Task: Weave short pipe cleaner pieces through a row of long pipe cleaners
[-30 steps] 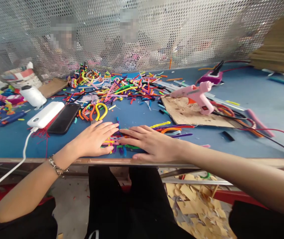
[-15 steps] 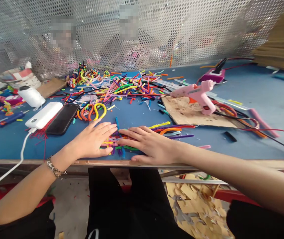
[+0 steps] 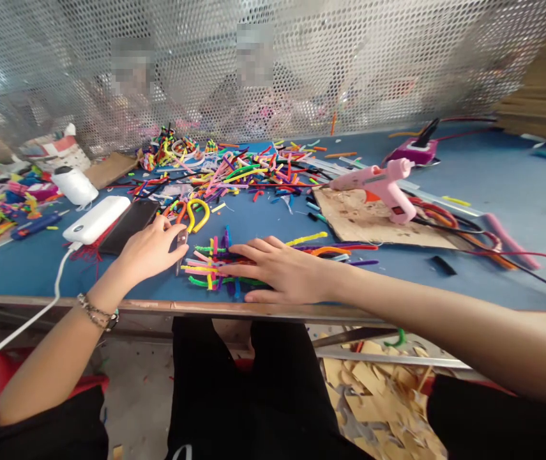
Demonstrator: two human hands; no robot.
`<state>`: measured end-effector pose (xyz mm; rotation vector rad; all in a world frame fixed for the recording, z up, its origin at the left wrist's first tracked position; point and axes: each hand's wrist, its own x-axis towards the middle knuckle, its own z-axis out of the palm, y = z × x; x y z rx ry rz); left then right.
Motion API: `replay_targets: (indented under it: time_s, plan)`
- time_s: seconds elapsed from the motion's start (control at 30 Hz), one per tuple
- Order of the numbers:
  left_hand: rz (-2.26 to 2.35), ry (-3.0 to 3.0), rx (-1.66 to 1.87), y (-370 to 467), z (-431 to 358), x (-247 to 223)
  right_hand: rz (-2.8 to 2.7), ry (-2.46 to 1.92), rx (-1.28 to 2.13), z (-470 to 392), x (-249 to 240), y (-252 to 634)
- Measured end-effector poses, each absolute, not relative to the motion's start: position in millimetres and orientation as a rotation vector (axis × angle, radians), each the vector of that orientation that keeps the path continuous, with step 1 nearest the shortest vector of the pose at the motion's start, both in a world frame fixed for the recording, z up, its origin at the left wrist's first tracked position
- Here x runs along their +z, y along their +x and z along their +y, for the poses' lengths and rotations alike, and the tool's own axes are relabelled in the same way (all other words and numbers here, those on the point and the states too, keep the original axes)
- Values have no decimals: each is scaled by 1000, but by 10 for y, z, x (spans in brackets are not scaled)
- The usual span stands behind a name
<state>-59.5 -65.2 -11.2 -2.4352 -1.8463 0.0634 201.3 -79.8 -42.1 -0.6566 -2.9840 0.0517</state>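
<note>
Just beyond the tabletop's wooden front edge [image 3: 152, 305], lower centre, the right hand [image 3: 280, 271] lies flat, fingers spread, hiding part of a lattice of coloured fuzzy stems [image 3: 211, 271]. Left of it, the curled left hand [image 3: 152, 252] touches a metal tool with a curved yellow handle [image 3: 182, 237]; whether it grips, I cannot tell. Farther, a blue tabletop strip [image 3: 263, 216] opens before a tangled multicoloured heap [image 3: 234, 169].

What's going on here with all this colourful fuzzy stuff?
A person's right hand lies flat over crisscrossed fuzzy craft stems in many colours, whose left ends stick out past it. The left hand is at metal scissors with yellow and orange loop handles, thumb and fingers about the metal; how firmly, I can't tell. A pink plastic glue gun rests untouched on a brown cardboard sheet to the right.
</note>
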Motion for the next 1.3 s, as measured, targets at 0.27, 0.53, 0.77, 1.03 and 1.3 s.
replay_targets:
  time_s: [0.27, 0.53, 0.77, 1.03, 1.3]
  plan:
    - [-2065, -2495, -185, -643, -476, -201, -2980, -666, -67, -634, -422, 1911]
    - [-2160, -2642, -537, -749, -377, -7, -2989, -651, -6, -554, -403, 1754]
    - [-1918, -2629, -543, -487, -370, -134, -3022, -637, 25, -312, -369, 1550]
    - [-1685, -2544, -196, -451, -491, -320, -3015, -597, 116, -280, -421, 1584]
    - [-1470, -2441, -32, -434, -534, -353, -2893, -719, 182, -278, -245, 1998]
